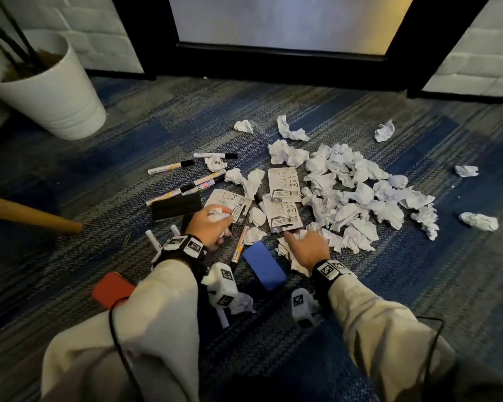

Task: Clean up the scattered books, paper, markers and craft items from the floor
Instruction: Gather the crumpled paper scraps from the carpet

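Head view: left hand grips paper ball, right hand grips another.

Dim indoor light, brightest at the frosted glass door panel at the top, carpet dark toward the left and lower edges, white crumpled paper standing out, wide-angle bending at the edges, soft blur on the near sleeves, slight grain
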